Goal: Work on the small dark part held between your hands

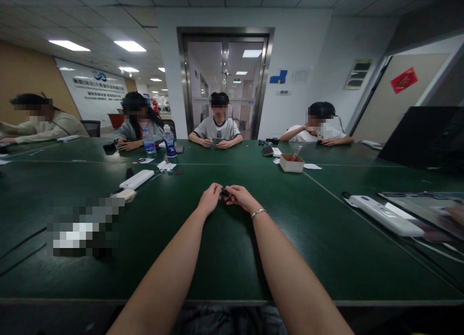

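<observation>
The left hand (210,199) and right hand (239,197) are pinching a small dark object (225,193) between their fingertips over the green table (228,257); its long axis is apparently running crosswise, neither hand lying clearly nearer.

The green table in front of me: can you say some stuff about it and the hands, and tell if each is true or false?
1. The right hand holds a small black object, with the left hand close beside it. True.
2. The silver bracelet is on the left hand's side. False: the right hand's side.
3. Two plastic bottles stand on the green table. True.
4. The small open box is left of the bottles. False: right of them.
</observation>
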Available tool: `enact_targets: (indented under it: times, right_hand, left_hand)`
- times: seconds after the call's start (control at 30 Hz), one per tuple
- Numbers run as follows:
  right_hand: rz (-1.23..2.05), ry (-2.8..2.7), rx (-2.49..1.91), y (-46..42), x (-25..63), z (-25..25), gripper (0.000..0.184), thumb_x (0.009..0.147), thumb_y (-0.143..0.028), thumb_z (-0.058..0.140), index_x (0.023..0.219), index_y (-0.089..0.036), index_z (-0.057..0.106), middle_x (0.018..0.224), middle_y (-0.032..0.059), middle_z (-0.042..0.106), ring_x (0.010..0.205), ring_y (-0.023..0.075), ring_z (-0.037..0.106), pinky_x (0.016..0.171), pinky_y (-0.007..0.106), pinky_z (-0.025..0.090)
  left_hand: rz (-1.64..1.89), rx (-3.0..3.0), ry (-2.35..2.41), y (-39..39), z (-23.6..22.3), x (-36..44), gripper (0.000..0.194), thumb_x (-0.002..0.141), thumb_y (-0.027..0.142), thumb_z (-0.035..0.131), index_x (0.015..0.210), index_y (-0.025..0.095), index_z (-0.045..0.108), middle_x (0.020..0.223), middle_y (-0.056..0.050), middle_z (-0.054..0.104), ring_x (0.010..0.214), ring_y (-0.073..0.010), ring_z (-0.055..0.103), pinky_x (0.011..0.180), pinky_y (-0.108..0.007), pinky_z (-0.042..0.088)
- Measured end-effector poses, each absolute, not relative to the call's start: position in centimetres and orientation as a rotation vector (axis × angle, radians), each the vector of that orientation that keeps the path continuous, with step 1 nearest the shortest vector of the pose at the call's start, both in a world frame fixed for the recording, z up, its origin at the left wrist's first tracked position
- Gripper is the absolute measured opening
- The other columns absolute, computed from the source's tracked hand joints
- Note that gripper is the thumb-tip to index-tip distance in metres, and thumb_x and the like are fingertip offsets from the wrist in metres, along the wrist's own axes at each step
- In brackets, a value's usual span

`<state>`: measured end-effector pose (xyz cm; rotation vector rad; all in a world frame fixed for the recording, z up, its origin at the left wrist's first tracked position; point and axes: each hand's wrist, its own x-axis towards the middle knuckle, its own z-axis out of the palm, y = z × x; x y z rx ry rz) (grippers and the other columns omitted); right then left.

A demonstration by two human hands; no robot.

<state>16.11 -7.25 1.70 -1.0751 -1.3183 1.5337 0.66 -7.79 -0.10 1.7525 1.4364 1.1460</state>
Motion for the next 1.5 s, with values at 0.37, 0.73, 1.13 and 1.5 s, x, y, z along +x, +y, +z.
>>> enact_targets:
  times: [0.37, 0.73, 1.13, 1.5]
  right_hand:
    - [1.535, -1.323, -1.06, -7.18, 16.12, 1.61, 0.016, 0.088, -0.026, 0.058, 0.079, -0.012, 0.057, 0.054, 0.0008, 0.06, 0.041, 0.005, 0.049, 0.051, 0.021, 0.057]
    - [1.535, -1.313, -1.053, -7.18, 16.18, 1.54, 0.017, 0.086, -0.028, 0.06, 0.079, -0.013, 0.057, 0.053, -0.0007, 0.057, 0.042, 0.0054, 0.051, 0.051, 0.021, 0.057]
    - [1.532, -1.319, -1.079, -7.23, 16.07, 1.73, 0.015, 0.089, -0.024, 0.056, 0.079, -0.012, 0.057, 0.052, -0.0001, 0.058, 0.041, 0.0055, 0.05, 0.051, 0.021, 0.057]
    - [1.524, -1.306, -1.085, -7.42, 15.98, 1.89, 0.015, 0.089, -0.023, 0.056, 0.078, -0.012, 0.056, 0.05, -0.0017, 0.055, 0.043, 0.0062, 0.053, 0.051, 0.021, 0.057]
  left_hand:
    - [1.177, 1.753, 1.436, -7.64, -0.29, 0.65, 0.025, 0.087, 0.037, 0.04, 0.096, 0.022, 0.059, 0.077, -0.001, 0.063, 0.07, -0.0134, 0.058, 0.065, -0.025, 0.043]
    - [1.185, 1.743, 1.408, -7.72, -0.15, 0.63, 0.023, 0.085, 0.035, 0.043, 0.096, 0.023, 0.058, 0.085, -0.001, 0.064, 0.075, -0.013, 0.058, 0.068, -0.024, 0.043]
    - [1.167, 1.742, 1.412, -7.68, -0.15, 0.65, 0.025, 0.088, 0.035, 0.039, 0.096, 0.022, 0.058, 0.085, -0.003, 0.064, 0.074, -0.0136, 0.06, 0.067, -0.026, 0.044]
    - [1.182, 1.754, 1.432, -7.7, -0.18, 0.65, 0.025, 0.088, 0.035, 0.04, 0.097, 0.021, 0.059, 0.081, -0.002, 0.064, 0.07, -0.0125, 0.057, 0.069, -0.025, 0.045]
